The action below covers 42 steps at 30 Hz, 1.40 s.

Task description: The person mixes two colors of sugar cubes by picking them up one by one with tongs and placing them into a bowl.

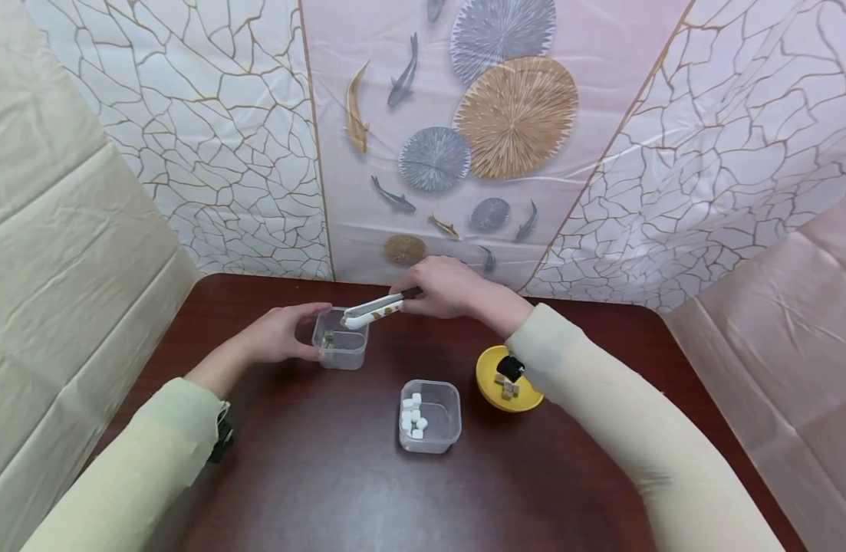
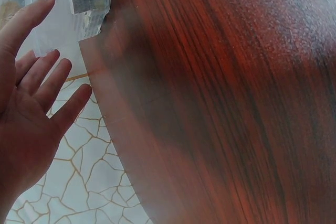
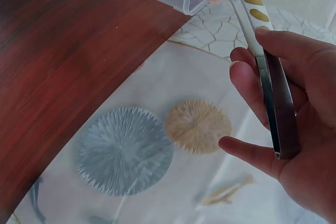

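Observation:
With thumb and fingers on opposite sides, my left hand [image 1: 278,336] holds a clear plastic container [image 1: 343,359] near the table's back left. A few small brown cubes [image 1: 328,338] lie along its left side. In the left wrist view the thumb and fingertips meet the container's wall. My right hand [image 1: 442,287] grips small metal tongs [image 3: 268,72], whose white, gold-marked ends hang over that container. Whether anything sits between the tips cannot be told. In the right wrist view the thumb presses one arm of the tongs from above.
A second clear container [image 1: 450,438] with several white cubes [image 1: 416,418] stands at mid-table. Right of it, a yellow bowl [image 1: 490,392] holds several brown cubes [image 1: 508,390], partly under the right forearm. Patterned cloth [image 1: 257,176] hangs behind the dark wooden table [image 1: 312,468].

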### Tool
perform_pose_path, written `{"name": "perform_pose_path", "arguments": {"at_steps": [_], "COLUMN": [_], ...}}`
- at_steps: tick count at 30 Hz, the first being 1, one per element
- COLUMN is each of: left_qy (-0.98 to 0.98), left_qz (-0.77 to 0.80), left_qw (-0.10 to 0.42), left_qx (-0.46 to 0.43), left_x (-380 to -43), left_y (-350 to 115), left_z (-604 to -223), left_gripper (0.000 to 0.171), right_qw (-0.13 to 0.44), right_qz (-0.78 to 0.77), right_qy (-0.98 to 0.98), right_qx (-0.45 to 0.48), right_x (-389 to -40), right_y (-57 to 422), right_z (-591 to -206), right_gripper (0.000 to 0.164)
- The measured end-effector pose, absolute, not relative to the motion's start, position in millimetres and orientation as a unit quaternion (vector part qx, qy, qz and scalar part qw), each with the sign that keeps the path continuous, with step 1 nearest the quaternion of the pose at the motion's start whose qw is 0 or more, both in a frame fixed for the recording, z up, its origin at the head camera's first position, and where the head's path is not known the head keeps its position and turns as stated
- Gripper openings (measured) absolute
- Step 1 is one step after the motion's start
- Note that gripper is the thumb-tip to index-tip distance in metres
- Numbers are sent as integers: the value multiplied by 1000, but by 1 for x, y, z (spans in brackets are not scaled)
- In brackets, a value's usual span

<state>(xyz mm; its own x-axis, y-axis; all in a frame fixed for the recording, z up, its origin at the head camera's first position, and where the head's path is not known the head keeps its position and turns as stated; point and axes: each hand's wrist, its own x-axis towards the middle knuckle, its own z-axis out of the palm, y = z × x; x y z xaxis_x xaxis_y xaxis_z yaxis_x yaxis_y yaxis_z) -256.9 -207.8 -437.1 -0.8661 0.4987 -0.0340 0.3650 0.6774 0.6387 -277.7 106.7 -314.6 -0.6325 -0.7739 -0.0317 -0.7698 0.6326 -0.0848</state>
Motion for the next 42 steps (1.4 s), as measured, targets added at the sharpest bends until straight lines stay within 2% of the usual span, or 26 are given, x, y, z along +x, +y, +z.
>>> {"name": "perform_pose_path", "arguments": {"at_steps": [11,29,42], "left_qy": [910,909,907], "left_qz": [323,321,327], "left_qw": [101,102,104], "left_qx": [241,244,245], "left_x": [-256,-255,-255], "left_y": [-208,-208,-207], "left_z": [-437,-435,-435], "left_gripper": [87,88,88], "right_qw": [11,0,28], "right_qz": [-64,-71,-36], "right_qy": [900,912,934], "right_qx": [-432,-405,-355], "right_x": [-258,-221,-198], "right_y": [157,246,297], "right_z": [-306,-299,-303], "right_gripper": [25,22,19]}}
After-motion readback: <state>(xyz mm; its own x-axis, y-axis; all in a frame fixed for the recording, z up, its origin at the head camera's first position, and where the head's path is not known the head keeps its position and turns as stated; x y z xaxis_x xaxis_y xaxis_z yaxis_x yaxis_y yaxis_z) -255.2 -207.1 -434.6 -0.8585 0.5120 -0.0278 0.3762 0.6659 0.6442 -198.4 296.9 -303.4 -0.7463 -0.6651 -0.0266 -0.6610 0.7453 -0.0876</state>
